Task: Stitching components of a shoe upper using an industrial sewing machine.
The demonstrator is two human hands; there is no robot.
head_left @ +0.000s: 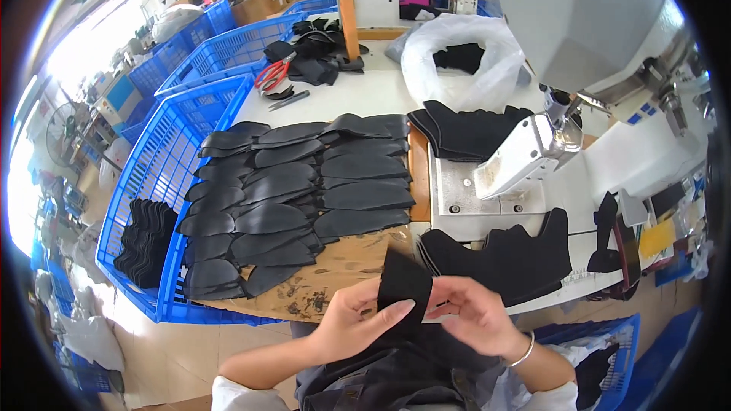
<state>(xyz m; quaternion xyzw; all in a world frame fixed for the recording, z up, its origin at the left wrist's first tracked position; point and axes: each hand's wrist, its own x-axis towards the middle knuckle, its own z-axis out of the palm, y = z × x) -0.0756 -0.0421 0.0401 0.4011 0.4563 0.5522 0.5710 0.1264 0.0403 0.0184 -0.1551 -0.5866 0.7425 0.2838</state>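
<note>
My left hand (358,323) pinches a black fabric piece (403,286) between its thumb and fingers, above the table's front edge. Beside it is my right hand (476,316), its fingers loosely curved and apart from the thumb. Its fingertips come up to the fabric's right edge; whether they touch it I cannot tell. Right of the hands, a stack of cut black fabric pieces (502,255) lies on the white table. To the left, overlapping rows of dark, smooth, curved pieces (282,183) cover the brown board.
A sewing machine's metal post (514,158) rises at the right, with more black pieces (472,129) behind it. Red-handled scissors (274,74) lie farther back, near a white plastic bag (426,61). Blue crates (164,306) stand along the left side; another blue crate (630,358) sits lower right.
</note>
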